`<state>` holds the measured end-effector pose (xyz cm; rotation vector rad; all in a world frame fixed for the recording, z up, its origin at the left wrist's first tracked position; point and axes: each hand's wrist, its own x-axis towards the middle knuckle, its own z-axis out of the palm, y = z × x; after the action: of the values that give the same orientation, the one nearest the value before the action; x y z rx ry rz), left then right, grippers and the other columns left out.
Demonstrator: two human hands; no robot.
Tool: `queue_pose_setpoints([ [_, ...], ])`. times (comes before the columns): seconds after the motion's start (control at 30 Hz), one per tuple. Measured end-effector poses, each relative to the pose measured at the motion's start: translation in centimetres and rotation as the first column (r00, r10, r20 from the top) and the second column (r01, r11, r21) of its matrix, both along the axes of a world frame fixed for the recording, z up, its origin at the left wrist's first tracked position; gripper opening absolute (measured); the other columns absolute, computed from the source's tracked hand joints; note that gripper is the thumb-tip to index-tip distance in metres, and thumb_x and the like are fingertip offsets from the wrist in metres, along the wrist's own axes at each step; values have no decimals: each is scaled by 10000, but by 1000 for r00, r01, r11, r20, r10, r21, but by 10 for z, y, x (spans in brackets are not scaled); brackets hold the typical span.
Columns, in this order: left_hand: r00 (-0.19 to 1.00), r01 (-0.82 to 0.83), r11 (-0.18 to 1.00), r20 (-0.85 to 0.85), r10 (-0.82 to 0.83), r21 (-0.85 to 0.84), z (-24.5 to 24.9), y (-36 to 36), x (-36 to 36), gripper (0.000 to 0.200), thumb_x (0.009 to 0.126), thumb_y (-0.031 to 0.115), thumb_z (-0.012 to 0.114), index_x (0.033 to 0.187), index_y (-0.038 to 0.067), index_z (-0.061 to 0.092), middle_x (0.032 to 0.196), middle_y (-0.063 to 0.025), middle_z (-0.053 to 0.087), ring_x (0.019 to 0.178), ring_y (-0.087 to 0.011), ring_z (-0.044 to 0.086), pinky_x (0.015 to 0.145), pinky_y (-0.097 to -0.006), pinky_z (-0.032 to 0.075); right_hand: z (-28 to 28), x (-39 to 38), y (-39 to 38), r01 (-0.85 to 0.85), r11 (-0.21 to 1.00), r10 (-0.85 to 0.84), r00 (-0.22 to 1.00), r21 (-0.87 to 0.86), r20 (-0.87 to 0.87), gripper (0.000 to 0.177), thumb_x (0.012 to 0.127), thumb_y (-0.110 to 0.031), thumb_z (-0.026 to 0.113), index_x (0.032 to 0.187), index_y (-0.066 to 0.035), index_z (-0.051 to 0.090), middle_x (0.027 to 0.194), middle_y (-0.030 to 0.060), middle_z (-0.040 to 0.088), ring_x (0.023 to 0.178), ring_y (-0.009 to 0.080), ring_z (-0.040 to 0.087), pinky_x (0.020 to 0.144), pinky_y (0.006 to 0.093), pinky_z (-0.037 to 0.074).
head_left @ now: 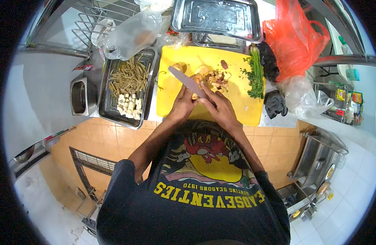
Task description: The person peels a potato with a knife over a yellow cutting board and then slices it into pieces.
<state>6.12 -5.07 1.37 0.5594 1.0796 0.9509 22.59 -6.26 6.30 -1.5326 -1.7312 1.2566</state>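
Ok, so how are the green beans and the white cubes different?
The green beans are long and thin, but the white cubes are short and chunky. The green beans are dull green; the white cubes are pale. The green beans make a bigger pile than the white cubes. Both sit in the same metal tray.
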Motion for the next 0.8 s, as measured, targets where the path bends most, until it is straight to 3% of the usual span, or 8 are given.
queue_pose_setpoints([
  [0.1, 993, 118, 939, -67, -101, 323, -5, -4, -8, 464, 1039, 365, 387, 1433, 123, 350, 1273, -26, 491, 1083, -144, 485, 880, -293, 437, 3, 10, -1, -40, 999, 36, 994, -36, -105, 528, 941, -366, 579, 1403, -134, 470, 1000, 251, 619, 890, 352, 616, 816, 400, 483],
  [0.17, 988, 18, 999, 154, -11, -48, 1, -1, -2, 493, 1038, 394, 373, 1439, 111, 319, 1284, -38, 484, 1111, -155, 473, 887, -309, 434, -4, 8, -3, -4, 1000, 6, 996, 22, -89, 526, 945, -361, 574, 1406, -133, 465, 999, 247, 620, 896, 351, 615, 823, 400, 479],
  [0.27, 993, 91, 996, -78, -90, 6, 17, -4, 13, 502, 1040, 408, 353, 1440, 111, 291, 1291, -40, 478, 1151, -156, 460, 910, -325, 430, -17, 1, -3, 60, 992, -48, 993, 107, -108, 523, 952, -350, 565, 1413, -130, 455, 1034, 241, 625, 933, 348, 614, 850, 394, 472],
  [0.5, 985, 135, 989, -95, -141, -66, 19, -1, 4, 513, 1038, 415, 348, 1453, 126, 263, 1370, -51, 438, 1206, -162, 442, 939, -342, 423, -6, 2, -2, 33, 997, -44, 985, -69, -167, 517, 962, -312, 557, 1419, -101, 437, 1233, 249, 586, 1118, 353, 590, 949, 373, 452],
  [0.6, 974, 69, 990, 223, -40, -122, 12, 1, 1, 523, 1040, 397, 359, 1470, 127, 231, 1361, -61, 446, 1154, -157, 468, 911, -325, 434, -3, 6, -3, 52, 997, -41, 984, 64, -174, 518, 969, -310, 545, 1424, -94, 427, 1244, 252, 578, 1138, 362, 578, 957, 377, 446],
  [0.7, 993, 80, 997, 87, -80, -3, 8, -2, 10, 508, 1039, 385, 371, 1462, 127, 259, 1311, -46, 476, 1082, -145, 495, 879, -303, 442, -17, 3, -5, 67, 998, -64, 988, 19, -139, 524, 972, -308, 538, 1428, -80, 416, 1276, 248, 560, 1178, 360, 555, 983, 378, 431],
  [0.77, 942, 232, 970, -267, -205, 72, 13, -3, 10, 485, 1038, 392, 372, 1446, 137, 312, 1268, -21, 497, 1050, -123, 491, 859, -297, 444, -19, -2, -5, 102, 995, -100, 982, 5, -158, 528, 972, -305, 538, 1428, -72, 411, 1283, 249, 555, 1190, 359, 547, 993, 378, 424],
  [0.8, 941, 230, 971, -269, -204, 69, 11, -5, 8, 485, 1038, 392, 372, 1446, 137, 312, 1268, -21, 497, 1050, -123, 491, 859, -297, 444, -18, -5, -4, 138, 990, -137, 974, -7, -181, 532, 972, -303, 538, 1428, -63, 407, 1290, 250, 550, 1202, 359, 539, 1002, 378, 417],
])
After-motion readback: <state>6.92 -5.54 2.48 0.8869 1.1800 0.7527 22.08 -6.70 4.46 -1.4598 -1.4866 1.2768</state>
